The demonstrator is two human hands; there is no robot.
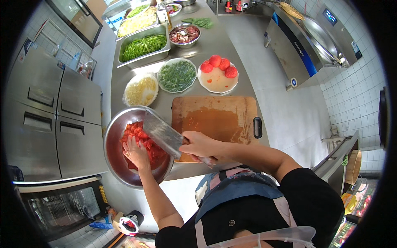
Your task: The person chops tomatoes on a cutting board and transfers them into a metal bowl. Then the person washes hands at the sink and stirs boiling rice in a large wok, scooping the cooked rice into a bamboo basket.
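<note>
My right hand (200, 145) grips the handle of a broad steel cleaver (162, 133). Its wet, flecked blade slants over the right rim of a large stainless steel bowl (115, 155). Inside the bowl lies a heap of chopped red tomatoes (135, 128). My left hand (137, 154) is down in the bowl at the tomatoes, fingers somewhat apart and holding nothing. Right of the bowl, a wooden cutting board (217, 121) bears a wet patch and a few small bits. Beyond it, several whole peeled tomatoes (215, 61) sit on a white plate (218, 83).
Film-covered plates of chopped greens (177, 75) and of minced pale pieces, probably garlic (141, 90), stand behind the bowl. Farther back are a steel pan of cut green vegetables (144, 48) and a bowl of cut meat (185, 34). A wok range (294, 46) stands across the aisle.
</note>
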